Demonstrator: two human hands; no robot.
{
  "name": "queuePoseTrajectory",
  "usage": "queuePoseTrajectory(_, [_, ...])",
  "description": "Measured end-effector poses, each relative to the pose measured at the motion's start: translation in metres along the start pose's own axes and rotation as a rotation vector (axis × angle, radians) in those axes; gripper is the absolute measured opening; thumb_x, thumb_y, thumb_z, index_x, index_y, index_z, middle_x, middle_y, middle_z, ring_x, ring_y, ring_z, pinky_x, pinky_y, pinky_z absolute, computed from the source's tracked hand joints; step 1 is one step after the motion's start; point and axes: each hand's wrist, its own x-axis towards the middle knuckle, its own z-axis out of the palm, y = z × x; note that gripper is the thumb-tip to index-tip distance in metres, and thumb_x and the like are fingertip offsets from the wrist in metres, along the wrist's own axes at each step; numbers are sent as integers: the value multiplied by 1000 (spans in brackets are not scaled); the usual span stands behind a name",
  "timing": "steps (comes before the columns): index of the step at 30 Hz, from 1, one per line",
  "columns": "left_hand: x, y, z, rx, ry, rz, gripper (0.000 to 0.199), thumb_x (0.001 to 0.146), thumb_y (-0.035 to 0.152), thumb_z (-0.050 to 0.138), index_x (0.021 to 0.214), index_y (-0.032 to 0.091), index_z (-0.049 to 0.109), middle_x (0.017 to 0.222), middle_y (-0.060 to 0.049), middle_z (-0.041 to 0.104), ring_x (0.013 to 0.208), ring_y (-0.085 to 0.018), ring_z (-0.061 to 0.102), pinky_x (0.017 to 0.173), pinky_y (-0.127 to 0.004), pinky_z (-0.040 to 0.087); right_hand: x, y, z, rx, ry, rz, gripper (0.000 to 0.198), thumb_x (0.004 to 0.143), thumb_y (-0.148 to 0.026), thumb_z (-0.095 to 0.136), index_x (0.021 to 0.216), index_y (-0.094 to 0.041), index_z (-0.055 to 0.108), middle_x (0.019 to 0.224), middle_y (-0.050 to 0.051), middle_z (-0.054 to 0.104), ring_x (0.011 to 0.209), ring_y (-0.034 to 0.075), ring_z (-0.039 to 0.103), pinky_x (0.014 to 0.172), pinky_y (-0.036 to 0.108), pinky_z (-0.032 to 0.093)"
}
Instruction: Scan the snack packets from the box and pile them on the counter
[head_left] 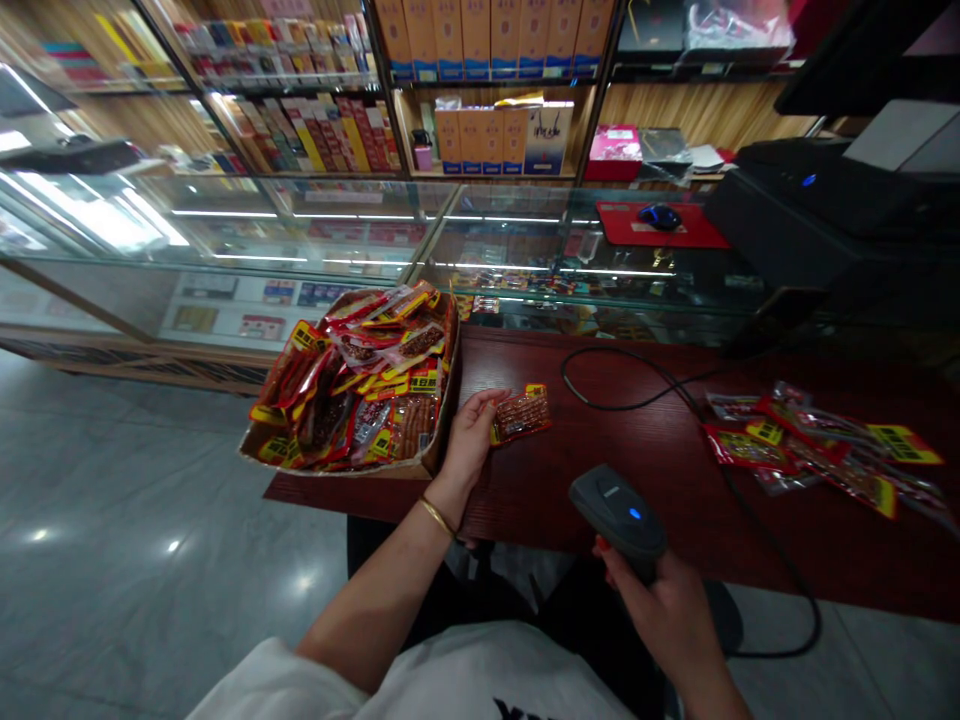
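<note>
My left hand (471, 436) pinches the left end of a snack packet (523, 414), red and yellow with a clear window over brown strips. The packet is at the dark red wooden counter (525, 490), just right of an open cardboard box (429, 462) heaped with similar packets (375, 370). In my right hand (664, 600) is a dark grey barcode scanner (616, 510), its blue light lit and its head pointing up and left toward the packet. My fingers wrap its handle and partly hide it.
Several loose packets (817, 450) lie in a pile on the right of the counter. A black cable (630, 352) loops across the wood. Behind stand glass display cases (315, 230), a mouse (660, 216) on a red mat (619, 228), and a dark machine (802, 220).
</note>
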Motion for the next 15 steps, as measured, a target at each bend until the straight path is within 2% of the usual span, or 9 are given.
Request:
queuePoseTrajectory(4, [0, 0, 0, 3, -1, 7, 34, 80, 43, 76, 103, 18, 72, 120, -11, 74, 100, -22, 71, 96, -38, 53, 0, 2, -1, -14, -5, -7, 49, 87, -64, 62, 94, -21, 83, 81, 11, 84, 70, 30, 80, 68, 34, 63])
queuePoseTrajectory(9, [2, -2, 0, 98, 17, 97, 30, 83, 42, 72, 99, 17, 74, 117, -12, 75, 110, -24, 69, 103, -39, 48, 0, 4, -4, -23, -12, -14, 48, 86, -65, 63, 88, -21, 83, 77, 10, 83, 68, 30, 79, 65, 33, 63])
queuePoseTrajectory(15, [3, -4, -1, 27, 5, 24, 34, 81, 42, 74, 104, 18, 72, 119, -12, 75, 105, -24, 71, 94, -37, 54, 1, 3, -5, -40, -11, -30, 47, 87, -64, 63, 86, -22, 82, 76, 9, 83, 66, 28, 79, 67, 33, 63])
